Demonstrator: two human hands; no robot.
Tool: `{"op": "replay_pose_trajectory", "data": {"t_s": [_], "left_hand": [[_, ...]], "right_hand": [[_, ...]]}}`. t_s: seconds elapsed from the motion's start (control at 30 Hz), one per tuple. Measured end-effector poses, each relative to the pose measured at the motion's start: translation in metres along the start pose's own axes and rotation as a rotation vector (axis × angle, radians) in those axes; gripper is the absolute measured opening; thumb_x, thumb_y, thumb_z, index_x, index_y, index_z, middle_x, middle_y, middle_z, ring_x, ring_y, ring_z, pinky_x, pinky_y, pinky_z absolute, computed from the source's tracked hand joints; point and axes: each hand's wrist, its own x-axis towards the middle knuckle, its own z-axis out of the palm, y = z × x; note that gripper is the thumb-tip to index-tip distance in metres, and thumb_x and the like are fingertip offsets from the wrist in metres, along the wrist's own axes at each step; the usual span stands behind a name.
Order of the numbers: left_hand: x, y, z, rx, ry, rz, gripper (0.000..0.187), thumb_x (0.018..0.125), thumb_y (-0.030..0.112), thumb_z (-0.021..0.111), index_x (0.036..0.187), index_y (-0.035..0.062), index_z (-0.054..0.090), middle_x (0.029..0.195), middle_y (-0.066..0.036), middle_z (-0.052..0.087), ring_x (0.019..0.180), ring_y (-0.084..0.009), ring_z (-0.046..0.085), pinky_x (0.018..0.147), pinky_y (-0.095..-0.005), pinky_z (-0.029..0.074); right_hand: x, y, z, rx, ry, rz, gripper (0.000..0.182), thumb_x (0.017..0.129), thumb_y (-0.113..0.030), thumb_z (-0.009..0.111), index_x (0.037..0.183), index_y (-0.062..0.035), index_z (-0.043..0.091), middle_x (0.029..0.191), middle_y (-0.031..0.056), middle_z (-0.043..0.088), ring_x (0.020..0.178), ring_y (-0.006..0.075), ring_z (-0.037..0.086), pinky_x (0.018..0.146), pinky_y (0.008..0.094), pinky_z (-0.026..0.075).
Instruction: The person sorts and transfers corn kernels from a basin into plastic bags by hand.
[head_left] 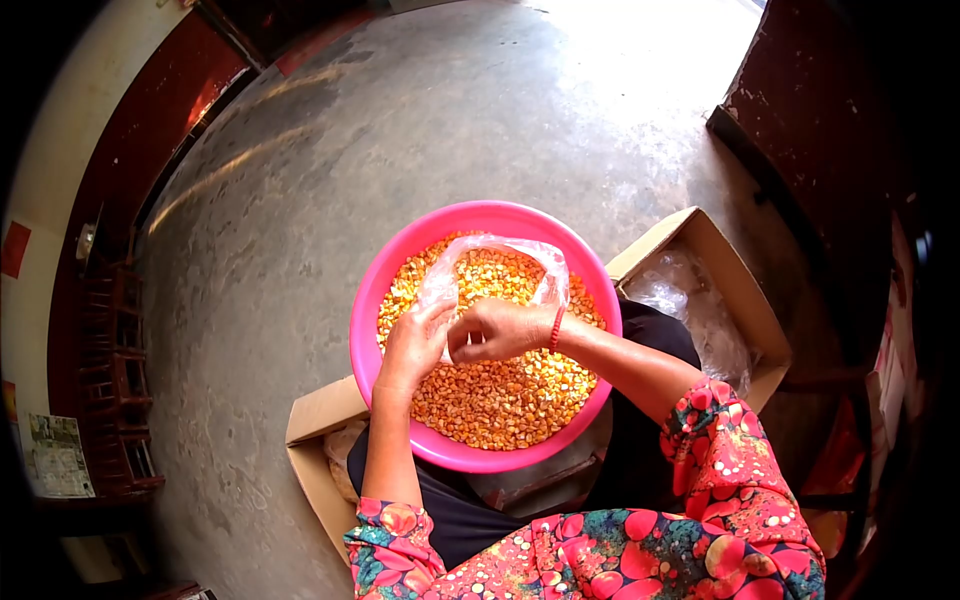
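**Technician:** Start at the left. What is your left hand [415,345] doing above the pink basin [372,300]?

**Supervisor:** You have its fingers curled shut on the left edge of the clear plastic bag [500,262]. That pinch holds the bag mouth up over the basin, so any corn kernels [500,395] that slip out land back in the heap rather than on the concrete floor [300,200].

**Technician:** And the right hand [495,330]?

**Supervisor:** It sits at the basin's centre, touching the left hand, fingers closed narrow on the bag's near edge. Whether it also grips kernels, you cannot tell.

**Technician:** Why is the basin on your lap?

**Supervisor:** It keeps the load within reach of both hands. To the basin's right, an open cardboard box [745,300] holds more clear bags, placed for easy reach.
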Motion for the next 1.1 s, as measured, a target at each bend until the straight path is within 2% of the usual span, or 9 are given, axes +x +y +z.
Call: {"op": "replay_pose_trajectory", "data": {"t_s": [0.1, 0.2, 0.4, 0.7, 0.8, 0.83, 0.87, 0.97, 1.1], "left_hand": [[-0.001, 0.003, -0.001, 0.008, 0.019, 0.032, 0.03, 0.077, 0.007, 0.062, 0.106, 0.0055, 0.065, 0.101, -0.021, 0.063, 0.094, -0.034, 0.062, 0.083, -0.0386, 0.049], [-0.001, 0.008, -0.002, 0.013, 0.014, 0.016, 0.03, 0.076, 0.007, 0.062, 0.106, 0.0052, 0.065, 0.101, -0.021, 0.063, 0.094, -0.0342, 0.062, 0.084, -0.0386, 0.049], [-0.001, 0.014, -0.004, 0.037, 0.016, 0.023, 0.029, 0.076, 0.007, 0.062, 0.105, 0.0045, 0.066, 0.1, -0.021, 0.064, 0.095, -0.0339, 0.062, 0.084, -0.0382, 0.049], [-0.001, 0.016, -0.006, 0.034, -0.012, -0.002, 0.029, 0.077, 0.008, 0.063, 0.105, 0.0041, 0.065, 0.1, -0.021, 0.064, 0.095, -0.0333, 0.062, 0.084, -0.0378, 0.049], [-0.001, 0.013, -0.005, 0.026, -0.022, -0.011, 0.029, 0.077, 0.009, 0.062, 0.106, 0.0044, 0.065, 0.1, -0.021, 0.064, 0.096, -0.0332, 0.062, 0.084, -0.0379, 0.048], [-0.001, 0.011, -0.004, 0.026, -0.023, -0.011, 0.029, 0.077, 0.009, 0.062, 0.106, 0.0044, 0.065, 0.1, -0.021, 0.064, 0.096, -0.0332, 0.062, 0.084, -0.0379, 0.048], [-0.001, 0.009, -0.003, 0.03, -0.027, -0.01, 0.029, 0.077, 0.009, 0.062, 0.106, 0.0046, 0.065, 0.101, -0.021, 0.064, 0.096, -0.0331, 0.062, 0.085, -0.038, 0.048], [-0.001, 0.007, -0.002, 0.019, -0.037, -0.01, 0.03, 0.077, 0.009, 0.062, 0.106, 0.0048, 0.065, 0.102, -0.02, 0.064, 0.097, -0.033, 0.062, 0.085, -0.0381, 0.048], [-0.001, 0.013, -0.004, 0.008, -0.047, -0.033, 0.03, 0.077, 0.01, 0.062, 0.107, 0.0049, 0.065, 0.102, -0.02, 0.064, 0.097, -0.033, 0.062, 0.085, -0.0383, 0.048]], "right_hand": [[-0.003, -0.002, 0.025, -0.058, -0.154, -0.031, 0.013, 0.08, -0.013, 0.062, 0.09, -0.0051, 0.068, 0.081, 0.011, 0.068, 0.074, 0.0225, 0.066, 0.068, 0.0344, 0.051], [-0.006, 0.01, 0.062, -0.21, -0.106, -0.171, 0.024, 0.077, -0.013, 0.061, 0.1, -0.0096, 0.066, 0.081, 0.0118, 0.065, 0.074, 0.0303, 0.063, 0.069, 0.0393, 0.051], [-0.007, 0.018, 0.087, -0.495, -0.105, -0.095, 0.021, 0.074, -0.019, 0.059, 0.092, -0.0093, 0.063, 0.071, 0.0157, 0.061, 0.073, 0.0342, 0.062, 0.067, 0.0476, 0.05], [-0.004, 0.021, 0.086, -0.37, -0.245, -0.029, 0.012, 0.073, -0.016, 0.057, 0.073, -0.0065, 0.064, 0.071, 0.0168, 0.062, 0.068, 0.0368, 0.06, 0.063, 0.0455, 0.049], [-0.008, 0.016, 0.075, -0.224, -0.139, -0.006, 0.012, 0.072, -0.015, 0.058, 0.069, -0.0053, 0.064, 0.07, 0.0175, 0.062, 0.067, 0.037, 0.06, 0.063, 0.0434, 0.049], [-0.007, 0.02, 0.073, -0.2, -0.155, -0.076, 0.011, 0.076, -0.011, 0.059, 0.083, -0.0038, 0.063, 0.069, 0.015, 0.062, 0.063, 0.0284, 0.061, 0.058, 0.0388, 0.047], [-0.006, 0.016, 0.069, -0.198, -0.154, -0.076, 0.011, 0.076, -0.011, 0.059, 0.083, -0.0038, 0.063, 0.069, 0.015, 0.062, 0.063, 0.0284, 0.061, 0.058, 0.0388, 0.047], [-0.006, -0.008, 0.054, 0.491, -0.293, 0.229, 0.01, 0.085, -0.014, 0.058, 0.086, -0.004, 0.058, 0.067, 0.0018, 0.058, 0.058, 0.0083, 0.056, 0.05, 0.0267, 0.045], [-0.001, -0.001, 0.057, 0.541, -0.258, 0.217, 0.016, 0.087, -0.02, 0.056, 0.084, -0.0045, 0.061, 0.066, 0.0022, 0.056, 0.051, 0.0092, 0.05, 0.046, 0.0247, 0.042]]}}
